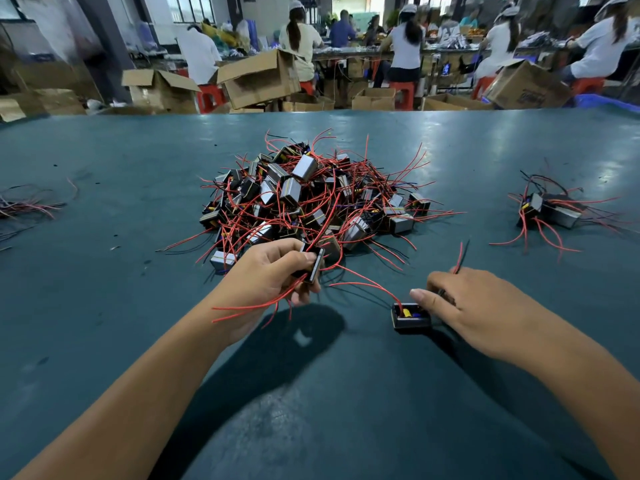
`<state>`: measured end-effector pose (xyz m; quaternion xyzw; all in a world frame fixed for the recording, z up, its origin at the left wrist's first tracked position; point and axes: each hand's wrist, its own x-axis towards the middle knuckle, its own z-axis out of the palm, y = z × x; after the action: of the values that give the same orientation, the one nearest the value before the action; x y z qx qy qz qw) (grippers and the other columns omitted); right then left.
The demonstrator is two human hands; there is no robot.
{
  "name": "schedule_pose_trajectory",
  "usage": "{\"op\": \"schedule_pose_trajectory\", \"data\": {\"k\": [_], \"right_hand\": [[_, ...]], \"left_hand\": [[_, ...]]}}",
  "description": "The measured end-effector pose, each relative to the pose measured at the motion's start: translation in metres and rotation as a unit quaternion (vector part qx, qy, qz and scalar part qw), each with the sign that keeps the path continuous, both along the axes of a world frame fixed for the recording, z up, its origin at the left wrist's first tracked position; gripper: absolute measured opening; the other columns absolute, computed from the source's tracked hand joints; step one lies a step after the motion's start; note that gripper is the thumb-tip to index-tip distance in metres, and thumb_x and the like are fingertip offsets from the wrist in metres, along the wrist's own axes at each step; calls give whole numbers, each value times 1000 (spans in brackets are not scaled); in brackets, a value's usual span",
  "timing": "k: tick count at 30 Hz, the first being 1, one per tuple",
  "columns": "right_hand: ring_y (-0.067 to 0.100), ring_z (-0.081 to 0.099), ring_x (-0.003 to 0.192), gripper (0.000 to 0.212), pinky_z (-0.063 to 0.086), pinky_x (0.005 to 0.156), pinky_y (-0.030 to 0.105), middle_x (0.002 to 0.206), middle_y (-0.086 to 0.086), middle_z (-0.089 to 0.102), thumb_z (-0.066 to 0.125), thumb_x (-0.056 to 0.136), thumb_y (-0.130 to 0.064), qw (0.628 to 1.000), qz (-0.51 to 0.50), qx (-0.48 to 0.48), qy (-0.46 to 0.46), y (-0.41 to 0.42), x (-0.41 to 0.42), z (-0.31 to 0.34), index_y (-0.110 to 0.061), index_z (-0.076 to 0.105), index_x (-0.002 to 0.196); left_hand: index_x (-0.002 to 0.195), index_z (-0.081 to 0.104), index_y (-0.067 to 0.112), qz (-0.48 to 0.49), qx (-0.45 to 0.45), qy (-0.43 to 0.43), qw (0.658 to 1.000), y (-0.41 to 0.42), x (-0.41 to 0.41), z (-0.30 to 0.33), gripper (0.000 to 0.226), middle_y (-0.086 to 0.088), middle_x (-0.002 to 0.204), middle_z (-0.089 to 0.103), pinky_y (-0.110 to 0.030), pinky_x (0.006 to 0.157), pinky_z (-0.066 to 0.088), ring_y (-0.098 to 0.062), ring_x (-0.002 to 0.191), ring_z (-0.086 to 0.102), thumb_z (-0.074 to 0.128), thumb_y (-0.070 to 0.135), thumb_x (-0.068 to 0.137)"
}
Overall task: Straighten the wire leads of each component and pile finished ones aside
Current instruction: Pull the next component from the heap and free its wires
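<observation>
Meanwhile left fingers [304,261] grip one component [313,263]; right fingers [424,296] pinch another's leads [459,258].

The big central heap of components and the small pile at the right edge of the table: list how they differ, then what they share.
The central heap holds dozens of components, stacked high; the small pile holds only a few, lying low. The central heap's red leads curl and cross in a tangle; the small pile's leads mostly fan outward. Both sit on the green table and contain grey-and-black blocks with red and black wires.
</observation>
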<state>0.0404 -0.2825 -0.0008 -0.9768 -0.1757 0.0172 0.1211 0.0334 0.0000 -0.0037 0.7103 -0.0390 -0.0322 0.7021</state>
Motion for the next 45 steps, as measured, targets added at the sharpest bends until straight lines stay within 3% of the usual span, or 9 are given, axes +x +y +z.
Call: {"op": "schedule_pose_trajectory", "data": {"k": [5,8,17,26,30,33,37,42,45], "right_hand": [[9,54,65,56,44,58,32,63,-9,53,28,81,-80,997,-61,26,-44,6,-5,-3,-35,55,102],[0,57,71,57,40,59,21,71,-14,56,37,80,-81,995,-24,90,28,17,-12,-9,-40,53,116],[9,56,74,58,48,67,36,74,-11,59,16,75,-82,999,-21,45,7,-3,2,-5,-36,47,95],[18,55,68,38,46,68,42,68,0,57,23,96,-60,978,-68,180,-81,-8,12,-3,-27,42,91],[12,55,65,5,47,67,40,69,-6,60,43,99,-37,992,4,122,-28,-14,15,-3,-35,42,93],[3,54,68,13,48,67,33,75,-21,59,51,99,-30,996,67,54,15,-14,14,-3,-41,42,98],[11,57,86,23,48,80,35,97,-18,58,46,102,-31,993,120,0,10,-13,11,-2,-48,33,109],[15,53,63,32,46,65,35,69,-2,56,52,98,-33,994,106,19,14,-16,12,-2,-41,21,100],[10,52,67,32,44,62,27,71,-10,57,54,97,-35,989,139,41,1,-16,12,-2,-47,24,102]], "left_hand": [[86,61,6,-6,12,-8,1000,3,1,-2,14,-21,73,69,-27,53,46,-24,55,57,56,9,99],[82,61,9,13,32,-18,999,4,2,-2,17,-20,71,69,-27,52,46,-25,54,56,57,8,99],[86,61,8,12,90,-1,996,7,3,-6,14,-18,72,72,-22,47,48,-21,51,60,57,10,100],[91,66,14,-13,140,-20,990,10,4,-7,13,-13,78,74,-23,46,44,-17,55,60,60,21,100],[94,70,19,-76,78,-18,994,8,0,-4,11,-19,83,74,-24,47,44,-19,57,60,66,28,95],[110,63,7,-104,50,13,993,4,-2,-5,32,-21,86,74,-24,49,47,-21,58,63,66,30,88],[106,59,3,-134,92,21,986,4,-3,-10,31,-9,91,74,-25,60,51,-20,71,63,69,27,88],[106,73,20,-138,155,-2,978,7,-2,-12,14,-3,90,72,-24,72,51,-13,79,61,71,18,91],[103,72,26,-134,307,-83,939,10,-2,-9,12,6,92,75,-16,75,50,-4,82,66,73,25,91]]}}
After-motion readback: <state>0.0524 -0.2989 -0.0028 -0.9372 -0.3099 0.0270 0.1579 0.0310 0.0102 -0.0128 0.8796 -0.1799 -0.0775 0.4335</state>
